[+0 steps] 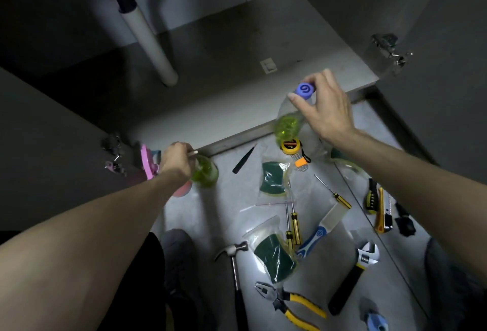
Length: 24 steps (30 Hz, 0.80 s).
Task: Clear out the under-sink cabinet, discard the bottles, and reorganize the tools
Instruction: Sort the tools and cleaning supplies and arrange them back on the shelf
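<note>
My right hand (322,106) grips the neck of a clear bottle (287,122) with a blue cap (305,91) and green liquid at its bottom, held above the floor in front of the cabinet. My left hand (176,159) holds a smaller bottle of green liquid (207,170) by its top, low near the cabinet's front edge. Tools lie on the floor: a hammer (233,254), pliers (287,301), an adjustable wrench (355,270), several yellow screwdrivers (293,222), a scraper (320,228), a tape measure (290,146) and a utility knife (382,212).
The cabinet floor (237,49) is bare apart from a white drain pipe (155,49). Two bagged green sponges (272,178) lie among the tools. A pink object (147,162) sits by the left door hinge. Both cabinet doors stand open. My knees flank the tools.
</note>
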Each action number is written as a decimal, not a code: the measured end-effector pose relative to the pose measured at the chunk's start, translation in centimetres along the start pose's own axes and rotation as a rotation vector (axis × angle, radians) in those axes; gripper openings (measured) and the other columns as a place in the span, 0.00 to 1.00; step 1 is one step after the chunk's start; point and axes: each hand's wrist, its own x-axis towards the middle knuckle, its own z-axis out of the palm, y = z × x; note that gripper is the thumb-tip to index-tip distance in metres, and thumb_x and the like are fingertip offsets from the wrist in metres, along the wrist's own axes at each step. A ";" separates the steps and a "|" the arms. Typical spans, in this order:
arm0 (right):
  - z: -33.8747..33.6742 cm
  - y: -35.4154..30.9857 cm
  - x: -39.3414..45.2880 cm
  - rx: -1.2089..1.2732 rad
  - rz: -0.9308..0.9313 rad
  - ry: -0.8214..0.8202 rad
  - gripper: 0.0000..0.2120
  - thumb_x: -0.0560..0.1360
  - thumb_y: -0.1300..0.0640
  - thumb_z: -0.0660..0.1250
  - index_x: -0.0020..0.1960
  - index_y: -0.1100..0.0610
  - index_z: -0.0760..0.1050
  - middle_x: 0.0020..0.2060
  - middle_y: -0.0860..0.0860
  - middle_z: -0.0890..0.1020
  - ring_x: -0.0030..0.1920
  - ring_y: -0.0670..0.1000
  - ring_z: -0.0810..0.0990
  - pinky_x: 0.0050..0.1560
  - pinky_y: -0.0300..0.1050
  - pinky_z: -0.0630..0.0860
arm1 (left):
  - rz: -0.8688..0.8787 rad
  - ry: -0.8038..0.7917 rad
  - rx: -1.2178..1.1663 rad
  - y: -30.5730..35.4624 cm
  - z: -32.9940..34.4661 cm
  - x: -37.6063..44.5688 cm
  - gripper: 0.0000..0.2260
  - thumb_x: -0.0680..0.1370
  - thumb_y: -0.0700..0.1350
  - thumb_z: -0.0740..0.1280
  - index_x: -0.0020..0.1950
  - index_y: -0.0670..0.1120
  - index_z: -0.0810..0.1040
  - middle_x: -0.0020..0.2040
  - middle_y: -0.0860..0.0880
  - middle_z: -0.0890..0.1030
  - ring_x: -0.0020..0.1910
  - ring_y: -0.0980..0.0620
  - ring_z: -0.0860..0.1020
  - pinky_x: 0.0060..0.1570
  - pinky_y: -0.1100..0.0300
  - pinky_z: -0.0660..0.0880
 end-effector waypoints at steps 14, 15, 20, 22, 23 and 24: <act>11.5 -10.0 -1.4 0.176 -0.038 -0.345 0.22 0.71 0.36 0.73 0.50 0.51 0.70 0.41 0.47 0.79 0.42 0.52 0.76 0.40 0.44 0.67 | -0.482 0.253 -0.377 -1.5 -0.2 0.4 0.13 0.78 0.50 0.69 0.44 0.41 0.84 0.47 0.42 0.84 0.62 0.45 0.76 0.53 0.62 0.69; 12.3 -10.4 -1.5 0.187 -0.043 -0.357 0.22 0.71 0.36 0.73 0.50 0.51 0.70 0.41 0.48 0.79 0.42 0.52 0.77 0.41 0.45 0.69 | -0.490 0.233 -0.379 -1.6 -0.2 0.6 0.13 0.78 0.51 0.69 0.43 0.41 0.84 0.45 0.42 0.84 0.60 0.44 0.77 0.52 0.62 0.69; 15.9 -11.0 -2.5 0.185 -0.118 -0.437 0.20 0.70 0.39 0.75 0.49 0.51 0.71 0.43 0.45 0.77 0.44 0.51 0.77 0.43 0.44 0.67 | -0.495 0.146 -0.388 -1.8 0.0 1.5 0.14 0.77 0.52 0.68 0.45 0.41 0.84 0.45 0.39 0.84 0.50 0.38 0.80 0.51 0.55 0.76; 16.8 -10.5 -3.2 0.214 -0.126 -0.433 0.19 0.70 0.41 0.76 0.49 0.50 0.71 0.43 0.43 0.74 0.43 0.50 0.76 0.41 0.41 0.63 | -0.482 0.143 -0.407 -1.9 0.0 1.6 0.13 0.77 0.51 0.69 0.47 0.41 0.84 0.45 0.40 0.84 0.50 0.39 0.81 0.49 0.56 0.76; 17.1 -10.3 -3.5 0.242 -0.115 -0.421 0.19 0.70 0.41 0.76 0.49 0.50 0.71 0.43 0.42 0.74 0.42 0.49 0.75 0.41 0.41 0.64 | -0.478 0.146 -0.416 -1.9 0.0 1.7 0.13 0.77 0.51 0.69 0.49 0.42 0.84 0.46 0.40 0.84 0.50 0.39 0.81 0.50 0.57 0.76; 17.3 -10.2 -3.7 0.273 -0.111 -0.419 0.19 0.69 0.42 0.76 0.49 0.49 0.71 0.43 0.42 0.74 0.42 0.48 0.74 0.41 0.42 0.65 | -0.474 0.149 -0.431 -1.9 0.1 1.6 0.13 0.77 0.51 0.68 0.50 0.42 0.84 0.47 0.40 0.84 0.51 0.39 0.81 0.52 0.56 0.76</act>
